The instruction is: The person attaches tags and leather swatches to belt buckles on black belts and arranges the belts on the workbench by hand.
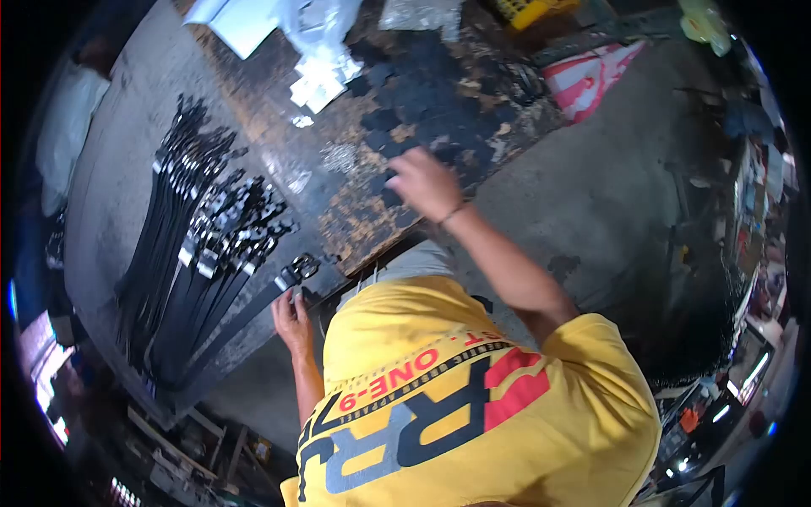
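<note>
Right hand (428,188) fingers (405,166) blurred.

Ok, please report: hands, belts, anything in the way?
Left hand at one belt, near buckle. Right hand over bench, blurred. Other belts close beside.

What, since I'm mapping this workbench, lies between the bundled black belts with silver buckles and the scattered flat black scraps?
Small silvery bits lie there on the worn brown tabletop, in the head view.

Yellow printed T-shirt (473,406), red-black-grey lettering; thin dark wristband (454,212); light grey bottoms (418,261).
</note>
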A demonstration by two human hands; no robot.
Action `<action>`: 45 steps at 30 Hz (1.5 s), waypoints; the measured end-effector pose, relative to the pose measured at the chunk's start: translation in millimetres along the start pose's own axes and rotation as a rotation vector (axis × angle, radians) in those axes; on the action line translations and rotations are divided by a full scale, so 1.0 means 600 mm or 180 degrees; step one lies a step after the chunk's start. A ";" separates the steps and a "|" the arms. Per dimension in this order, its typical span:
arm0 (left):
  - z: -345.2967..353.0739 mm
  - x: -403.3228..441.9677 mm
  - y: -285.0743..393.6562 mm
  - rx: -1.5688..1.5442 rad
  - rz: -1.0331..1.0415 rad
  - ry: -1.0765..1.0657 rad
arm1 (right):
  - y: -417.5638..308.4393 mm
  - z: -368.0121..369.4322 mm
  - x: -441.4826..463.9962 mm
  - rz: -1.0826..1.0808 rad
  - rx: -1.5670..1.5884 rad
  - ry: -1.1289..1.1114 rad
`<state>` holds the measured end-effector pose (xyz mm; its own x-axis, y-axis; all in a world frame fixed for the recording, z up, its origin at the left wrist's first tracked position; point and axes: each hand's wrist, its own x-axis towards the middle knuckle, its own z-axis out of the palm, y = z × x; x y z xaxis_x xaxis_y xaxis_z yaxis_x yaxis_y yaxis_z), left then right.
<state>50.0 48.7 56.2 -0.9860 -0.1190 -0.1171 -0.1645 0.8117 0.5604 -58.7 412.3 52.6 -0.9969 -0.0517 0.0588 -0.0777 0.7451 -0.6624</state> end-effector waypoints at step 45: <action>-0.090 0.078 -0.163 -0.0761 0.1084 -0.0026 | -0.253 0.203 -0.044 0.0328 0.0197 -0.0567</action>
<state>18.6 -67.0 40.6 -0.9851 0.1388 0.1020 0.1682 0.6482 0.7427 -21.7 219.5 60.7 -0.9851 -0.0982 -0.1409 0.0297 0.7106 -0.7029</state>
